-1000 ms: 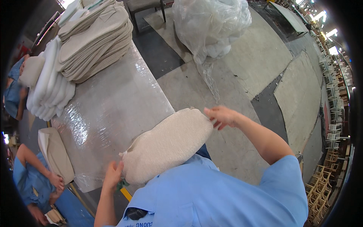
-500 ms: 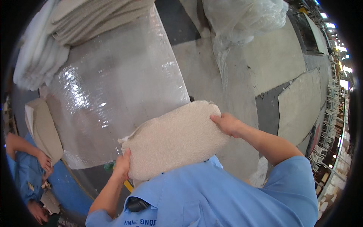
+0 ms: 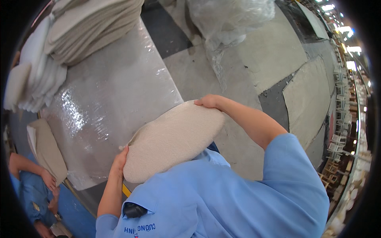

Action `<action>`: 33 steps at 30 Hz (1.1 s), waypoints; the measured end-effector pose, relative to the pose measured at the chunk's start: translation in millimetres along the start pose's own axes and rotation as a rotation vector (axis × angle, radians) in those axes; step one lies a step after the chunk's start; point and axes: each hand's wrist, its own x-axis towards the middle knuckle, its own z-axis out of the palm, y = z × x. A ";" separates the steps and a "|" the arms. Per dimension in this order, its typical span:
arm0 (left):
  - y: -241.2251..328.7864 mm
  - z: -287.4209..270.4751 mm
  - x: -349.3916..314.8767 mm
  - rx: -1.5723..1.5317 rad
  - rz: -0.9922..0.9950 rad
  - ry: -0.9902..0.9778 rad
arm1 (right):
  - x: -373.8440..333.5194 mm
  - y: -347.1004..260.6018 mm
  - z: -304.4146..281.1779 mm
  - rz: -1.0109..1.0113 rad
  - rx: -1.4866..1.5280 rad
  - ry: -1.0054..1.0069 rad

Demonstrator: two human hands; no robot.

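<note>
A beige cushion (image 3: pixel 174 141) with a nubbly fabric cover spans between my two hands, close against my blue shirt. Gripping its left end is my left hand (image 3: pixel 120 159), thumb on top along the edge. My right hand (image 3: pixel 208 101) has hold of the far right corner, with the fingers partly hidden by the cushion. The far edge looks like a seam or opening in the cover, curled near my left thumb; I cannot tell which. Beyond it lies the table (image 3: pixel 119 95) covered in clear plastic film, close to the cushion's far edge.
Beige fabric covers (image 3: pixel 95 33) are piled at the table's far left, beside white padding sheets (image 3: pixel 41 75). At left a co-worker's hand (image 3: pixel 48 179) touches another beige cushion piece (image 3: pixel 47 150). Clear plastic sheeting (image 3: pixel 230 20) bunches at the back; flat boards (image 3: pixel 307 95) lie on the floor at right.
My right hand has shifted left and farther away along the cushion's edge. The cushion's outline looks smoother and more rounded, and the white bit at its left corner no longer shows. The view has turned slightly.
</note>
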 end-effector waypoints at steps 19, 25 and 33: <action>-3.7 6.9 -64.6 -0.139 -0.134 -0.053 | -114.1 -7.0 12.5 0.059 0.230 -0.024; 14.8 7.8 -57.8 -0.067 -0.236 0.011 | -81.1 -40.0 9.1 0.181 0.131 0.027; -18.0 -13.7 -5.5 0.056 -0.252 0.072 | -28.3 -37.6 3.7 0.278 0.128 -0.029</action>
